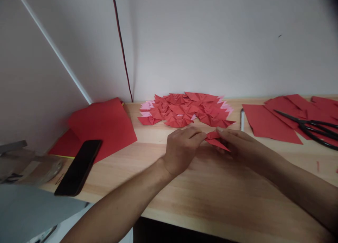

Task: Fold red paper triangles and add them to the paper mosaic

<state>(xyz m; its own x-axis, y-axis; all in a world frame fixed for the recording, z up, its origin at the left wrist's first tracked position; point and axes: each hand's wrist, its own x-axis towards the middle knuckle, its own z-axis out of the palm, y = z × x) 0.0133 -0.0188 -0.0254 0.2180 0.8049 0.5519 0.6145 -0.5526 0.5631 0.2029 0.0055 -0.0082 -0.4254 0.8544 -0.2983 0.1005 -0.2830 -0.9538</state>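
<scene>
Between my two hands, above the wooden table, is a small piece of folded red paper [215, 140] with a pointed lower corner. My left hand [183, 148] pinches its left end between thumb and fingers. On the other side, my right hand [239, 144] grips the right end, its lower fingers partly hidden behind the paper. Just beyond the hands lies a pile of folded red paper pieces [182, 111] with zigzag edges. Some pink folded pieces [146, 105] show at the sides of that pile.
Large red sheets [105, 126] lie at the left, a black phone [79, 167] overlapping them. A marker [242, 119] rests right of the pile. Farther right, black-handled scissors [308, 126] lie on red paper rectangles [271, 125]. A clear container [31, 165] stands at the table's left edge.
</scene>
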